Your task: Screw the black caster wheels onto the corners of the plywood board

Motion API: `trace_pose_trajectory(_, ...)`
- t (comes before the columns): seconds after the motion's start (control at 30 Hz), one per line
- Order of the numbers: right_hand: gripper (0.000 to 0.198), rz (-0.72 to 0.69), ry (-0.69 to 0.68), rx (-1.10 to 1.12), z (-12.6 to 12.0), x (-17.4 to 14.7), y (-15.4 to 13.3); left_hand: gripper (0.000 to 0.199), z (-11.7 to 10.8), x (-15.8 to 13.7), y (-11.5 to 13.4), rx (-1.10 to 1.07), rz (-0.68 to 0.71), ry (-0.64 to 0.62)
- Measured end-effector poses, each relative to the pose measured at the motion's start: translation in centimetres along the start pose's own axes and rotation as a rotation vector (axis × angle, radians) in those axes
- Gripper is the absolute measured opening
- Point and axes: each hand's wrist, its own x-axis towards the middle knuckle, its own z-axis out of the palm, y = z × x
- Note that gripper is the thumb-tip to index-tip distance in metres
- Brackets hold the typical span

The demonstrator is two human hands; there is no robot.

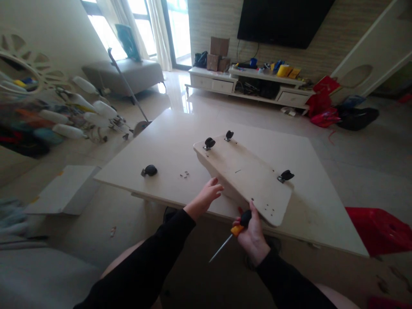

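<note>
A pale board (247, 171) lies raised on the white table, with three black casters fixed to its top: one caster (209, 143) and another caster (229, 135) at the far end, a third caster (286, 176) at the right. Its near corner shows several bare holes. My right hand (252, 231) grips a screwdriver (240, 227) with a black and yellow handle, its shaft pointing down left, the thumb at the board's edge. My left hand (207, 195) is empty, fingers apart, beside the board's left side. A loose caster (150, 171) and several small screws (184, 174) lie left on the table.
The white table (128, 159) spans the middle. A red plastic stool (380, 229) stands at the right and a white box (67, 189) at the left. Behind are a low TV cabinet (209, 83), a grey bench (141, 75) and red bags (322, 107).
</note>
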Motion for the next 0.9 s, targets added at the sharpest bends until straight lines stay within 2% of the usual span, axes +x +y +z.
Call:
trace_pose_trajectory(0.2, 0.023, 0.116, 0.002, -0.018, 2.1, -1.5, 1.5, 0.070, -0.2, 1.2, -0.1, 0.028, 0.065, 0.019)
trace_pose_trajectory(0.3, 0.020, 0.164, -0.022, -0.065, 3.2, -1.6, 2.2, 0.066, -1.0, 1.9, 0.1, 0.044, 0.081, 0.044)
trace_pose_trajectory(0.43, 0.031, 0.204, -0.059, -0.150, 4.5, -1.4, 3.5, 0.050, -3.5, 3.5, 0.5, 0.250, 0.122, 0.252)
trace_pose_trajectory(0.53, 0.042, 0.205, -0.101, -0.225, 5.3, -1.6, 4.7, 0.043, -6.9, 4.5, 1.3, 0.390, 0.157, 0.410)
trace_pose_trajectory(0.63, 0.049, 0.208, -0.191, -0.300, 5.5, -2.4, 6.1, 0.045, -11.4, 4.3, 2.5, 0.527, 0.177, 0.567)
trace_pose_trajectory(0.73, 0.076, 0.251, -0.347, -0.430, 5.2, -3.7, 8.0, 0.049, -16.1, 2.9, 3.5, 0.675, 0.191, 0.753)
trace_pose_trajectory(0.8, 0.091, 0.298, -0.500, -0.590, 4.9, -4.5, 9.2, 0.056, -19.2, 1.8, 3.8, 0.743, 0.196, 0.842)
trace_pose_trajectory(0.9, 0.091, 0.270, -0.622, -0.717, 4.6, -4.7, 10.4, 0.064, -23.3, 0.4, 3.4, 1.000, 0.215, 1.000)
